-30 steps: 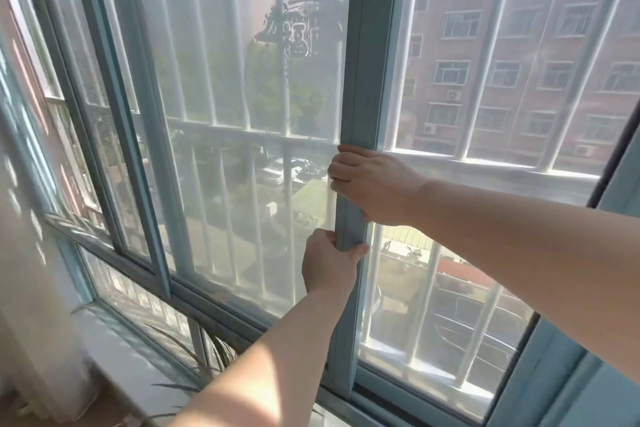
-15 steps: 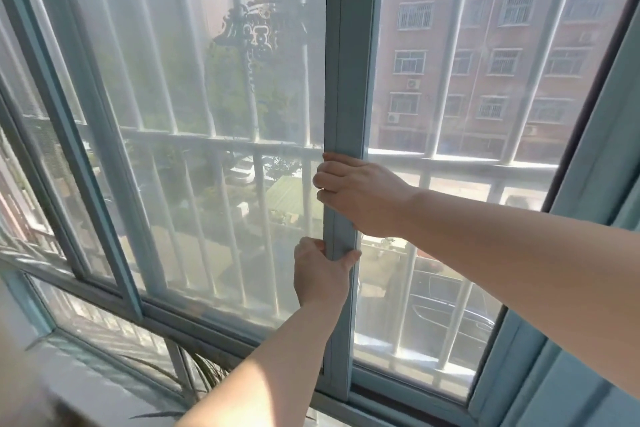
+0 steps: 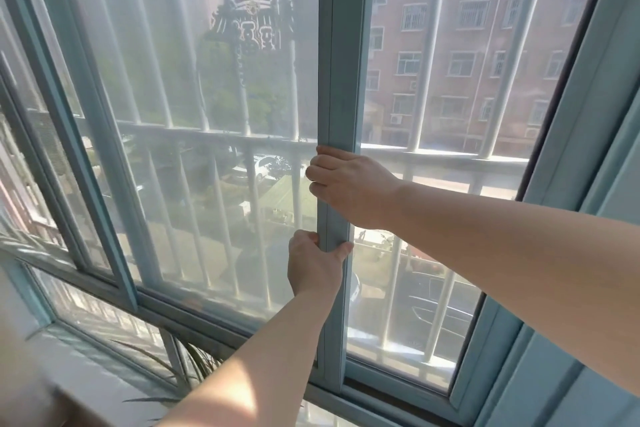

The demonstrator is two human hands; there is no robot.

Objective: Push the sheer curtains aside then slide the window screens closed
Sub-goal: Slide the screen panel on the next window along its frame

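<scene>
A window screen with hazy mesh [image 3: 207, 135] fills the middle of the window, and its blue-grey upright frame bar [image 3: 341, 62] stands just right of centre. My right hand [image 3: 349, 185] grips that bar from the right at mid height. Just below it my left hand [image 3: 313, 265] is wrapped around the same bar, thumb on the right side. To the right of the bar a gap reaches to the window's right jamb [image 3: 568, 163]. No sheer curtain shows in front of the window.
White security bars [image 3: 427, 55] run outside the glass, with a brick apartment block behind. A dark ornament [image 3: 251, 28] hangs outside. Thin leaves of a plant [image 3: 180, 367] rise from the pale sill [image 3: 79, 374] at the lower left. Another sash frame [image 3: 74, 135] stands left.
Both hands keep their grip on the bar. The view has swung right, so the left panes slid out of frame, and the gap to the right jamb looks narrower.
</scene>
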